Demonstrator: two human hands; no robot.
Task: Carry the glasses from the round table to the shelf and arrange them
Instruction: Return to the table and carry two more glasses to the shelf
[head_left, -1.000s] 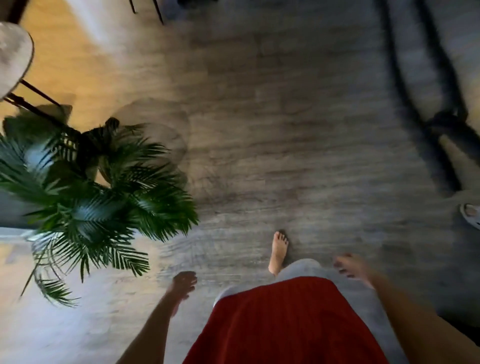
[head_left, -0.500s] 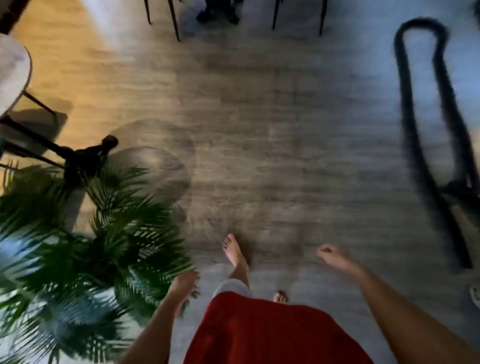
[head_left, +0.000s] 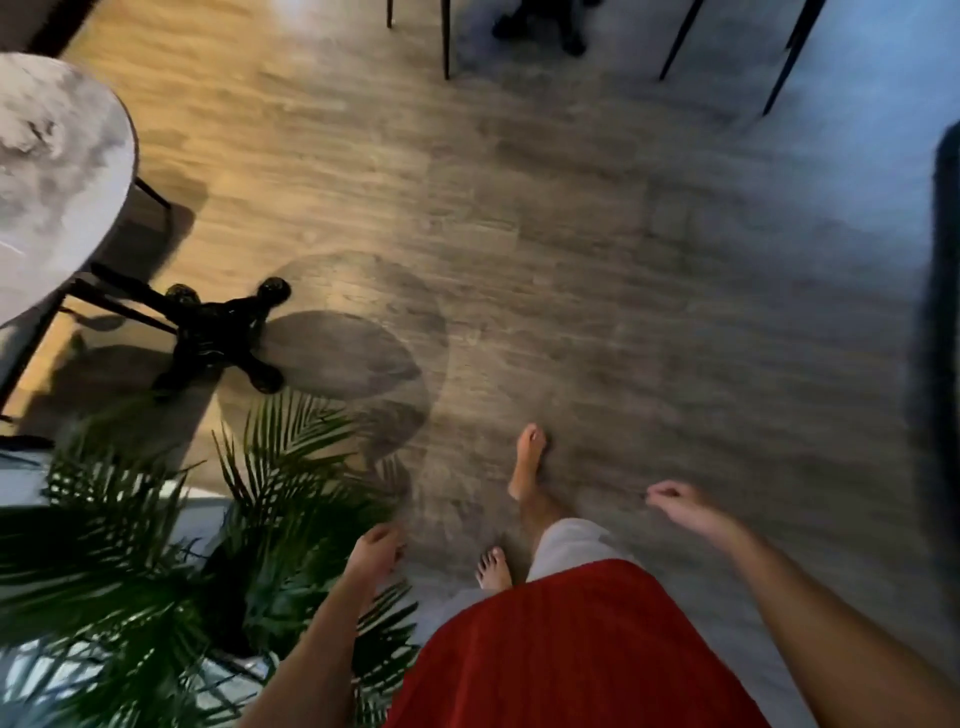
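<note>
Both hands empty: left hand (head_left: 375, 550) loosely curled at the person's side, just beside the palm plant (head_left: 171, 561); right hand (head_left: 678, 503) swung forward with fingers half bent, gripping nothing. Bare feet on the wood-look floor (head_left: 571, 234), mid-stride.

Round table (head_left: 57, 171) with marbled grey top lies beyond the palm plant, at far left. Its black legs (head_left: 218, 332) splay across the floor between plant and tabletop.

Glasses: none visible. The part of the tabletop in view is bare; the rest is cut off by the frame. Shelf not in view. Judged stage: walking, nothing carried yet.

Risks: a bare foot could catch the splayed legs, jolting the table; fronds could snag the left arm.
</note>
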